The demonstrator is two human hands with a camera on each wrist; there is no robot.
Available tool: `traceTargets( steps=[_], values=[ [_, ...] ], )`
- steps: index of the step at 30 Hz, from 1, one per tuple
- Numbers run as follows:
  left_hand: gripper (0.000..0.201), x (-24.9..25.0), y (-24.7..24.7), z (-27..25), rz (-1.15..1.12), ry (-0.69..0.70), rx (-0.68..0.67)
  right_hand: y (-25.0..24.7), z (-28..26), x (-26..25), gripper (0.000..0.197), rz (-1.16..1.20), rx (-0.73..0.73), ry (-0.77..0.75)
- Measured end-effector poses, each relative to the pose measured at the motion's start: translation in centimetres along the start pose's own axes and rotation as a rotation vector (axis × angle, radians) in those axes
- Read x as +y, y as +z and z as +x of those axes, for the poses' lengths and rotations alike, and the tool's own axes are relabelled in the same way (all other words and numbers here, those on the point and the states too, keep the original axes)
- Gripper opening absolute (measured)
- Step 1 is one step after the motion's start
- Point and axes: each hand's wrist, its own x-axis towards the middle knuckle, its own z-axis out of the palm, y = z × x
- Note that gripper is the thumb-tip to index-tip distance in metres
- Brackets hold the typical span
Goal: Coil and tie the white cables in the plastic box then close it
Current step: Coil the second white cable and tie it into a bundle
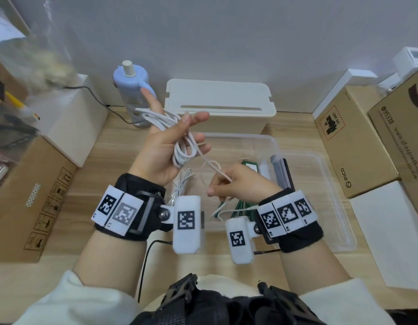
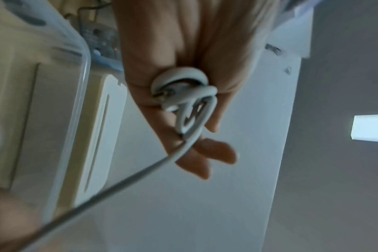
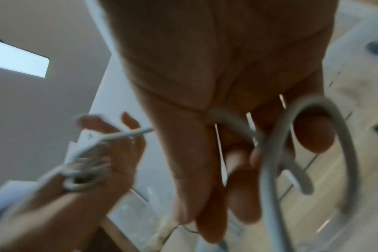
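My left hand (image 1: 191,130) is raised palm-up over the clear plastic box (image 1: 272,143), index finger pointing up, thumb and lower fingers curled round a coil of white cable (image 1: 181,150). A free strand runs down from the coil into a small loop, and my right hand (image 1: 220,184) pinches it above the box. In the left wrist view the coil (image 2: 183,95) sits bunched against the left hand (image 2: 179,51). The right wrist view, blurred, shows the right hand (image 3: 227,119) with the cable (image 3: 313,110) looping past its fingers. Another white cable (image 1: 183,181) lies inside the box.
The clear lid (image 1: 339,207) lies right of the box, which also holds green items (image 1: 249,165) and a dark grey block (image 1: 281,170). Behind stand a cream slotted box (image 1: 217,106) and a blue bottle (image 1: 132,90). Cardboard boxes (image 1: 27,195) (image 1: 353,141) flank the wooden table.
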Motion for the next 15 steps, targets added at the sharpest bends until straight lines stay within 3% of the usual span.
traceTargets(
  steps=[4,7,9,13,15],
  values=[
    [0.094,0.7,-0.8,0.2,-0.202,-0.135,-0.007,-0.7,-0.1,1.1,0.013,-0.021,0.038,0.073],
    [0.075,0.4,-1.3,0.3,-0.04,-0.214,0.038,-1.9,-0.9,0.1,0.014,0.093,0.127,0.027],
    [0.081,0.2,-0.8,0.0,0.147,-0.282,-0.007,-2.8,-1.2,-1.0,0.013,0.233,0.2,-0.092],
    [0.114,-1.0,-0.6,-0.3,0.523,-0.524,-0.312,-4.0,-1.4,-3.2,0.034,0.483,0.268,-0.359],
    [0.101,-1.4,-0.4,-0.6,0.679,-0.628,-0.518,-4.2,-1.4,-4.0,0.035,0.508,0.287,-0.426]
  ],
)
